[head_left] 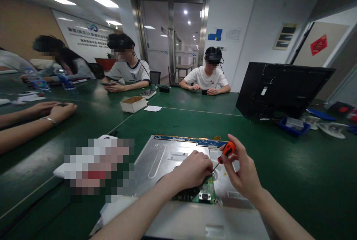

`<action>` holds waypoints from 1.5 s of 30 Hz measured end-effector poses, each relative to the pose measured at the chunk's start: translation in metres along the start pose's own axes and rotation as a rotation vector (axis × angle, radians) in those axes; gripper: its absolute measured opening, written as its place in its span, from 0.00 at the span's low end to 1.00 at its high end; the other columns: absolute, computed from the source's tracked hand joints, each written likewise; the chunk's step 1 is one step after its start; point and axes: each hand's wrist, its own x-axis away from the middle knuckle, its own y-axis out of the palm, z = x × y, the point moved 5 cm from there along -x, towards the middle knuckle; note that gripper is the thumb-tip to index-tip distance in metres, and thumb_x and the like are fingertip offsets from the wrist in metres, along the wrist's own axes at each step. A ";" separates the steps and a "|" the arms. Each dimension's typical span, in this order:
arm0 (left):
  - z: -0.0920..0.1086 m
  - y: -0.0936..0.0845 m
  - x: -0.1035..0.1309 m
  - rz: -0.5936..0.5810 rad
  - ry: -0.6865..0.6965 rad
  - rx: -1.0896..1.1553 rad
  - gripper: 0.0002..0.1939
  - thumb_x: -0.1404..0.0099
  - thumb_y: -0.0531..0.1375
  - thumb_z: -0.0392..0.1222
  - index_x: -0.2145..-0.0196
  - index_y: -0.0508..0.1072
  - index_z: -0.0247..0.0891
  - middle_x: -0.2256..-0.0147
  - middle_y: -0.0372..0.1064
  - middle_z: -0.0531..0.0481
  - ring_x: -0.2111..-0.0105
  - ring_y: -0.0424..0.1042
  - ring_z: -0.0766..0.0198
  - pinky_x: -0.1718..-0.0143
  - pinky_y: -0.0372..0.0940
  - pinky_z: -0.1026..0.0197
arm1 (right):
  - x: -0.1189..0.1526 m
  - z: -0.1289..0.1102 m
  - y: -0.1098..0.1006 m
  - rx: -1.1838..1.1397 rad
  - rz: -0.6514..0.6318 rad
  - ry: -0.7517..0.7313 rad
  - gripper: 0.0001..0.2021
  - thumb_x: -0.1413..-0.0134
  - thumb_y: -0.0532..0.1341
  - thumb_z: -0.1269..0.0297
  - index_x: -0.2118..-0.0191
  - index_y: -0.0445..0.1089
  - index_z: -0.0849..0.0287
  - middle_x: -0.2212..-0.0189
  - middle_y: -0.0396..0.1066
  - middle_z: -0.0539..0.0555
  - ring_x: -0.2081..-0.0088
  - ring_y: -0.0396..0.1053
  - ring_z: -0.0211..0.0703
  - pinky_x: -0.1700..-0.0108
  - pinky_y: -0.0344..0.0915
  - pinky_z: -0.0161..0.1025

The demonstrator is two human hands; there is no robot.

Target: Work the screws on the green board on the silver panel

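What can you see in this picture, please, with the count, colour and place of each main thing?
metal panel: one, silver, on the table
circuit board: one, green, on the panel
screwdriver: one, orange and black, in the right hand
table: green, seamed, underneath
pixelated item: white and pink, left of panel, unidentifiable
open box: one, white, beyond the panel
bottles: two, blue labels, far left
monitor: one, black, right
tray: one, blue, by the monitor
other people: at least four, far side and left
glass doors: two, metal-framed, back
right hand: one, bare, gripping the screwdriver
left hand: one, bare, over the panel
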 end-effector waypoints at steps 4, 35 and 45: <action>0.001 -0.002 0.001 -0.003 0.000 0.015 0.06 0.39 0.60 0.29 0.69 0.73 0.37 0.68 0.72 0.50 0.64 0.70 0.59 0.59 0.59 0.58 | -0.001 0.003 -0.003 0.064 0.066 0.002 0.26 0.38 0.58 0.64 0.37 0.52 0.54 0.72 0.70 0.48 0.79 0.67 0.36 0.79 0.67 0.33; -0.002 -0.001 0.001 0.031 -0.020 0.072 0.07 0.41 0.57 0.27 0.71 0.71 0.37 0.69 0.72 0.51 0.66 0.69 0.61 0.56 0.56 0.57 | -0.006 0.007 -0.009 0.064 0.020 0.032 0.20 0.37 0.56 0.64 0.41 0.57 0.53 0.68 0.69 0.50 0.77 0.67 0.36 0.77 0.67 0.33; 0.000 -0.001 0.001 0.039 -0.023 0.057 0.07 0.38 0.57 0.28 0.71 0.70 0.36 0.69 0.71 0.51 0.66 0.68 0.61 0.56 0.57 0.57 | -0.006 0.004 -0.008 0.043 -0.010 0.002 0.23 0.36 0.51 0.70 0.36 0.52 0.52 0.58 0.70 0.56 0.66 0.72 0.41 0.68 0.72 0.38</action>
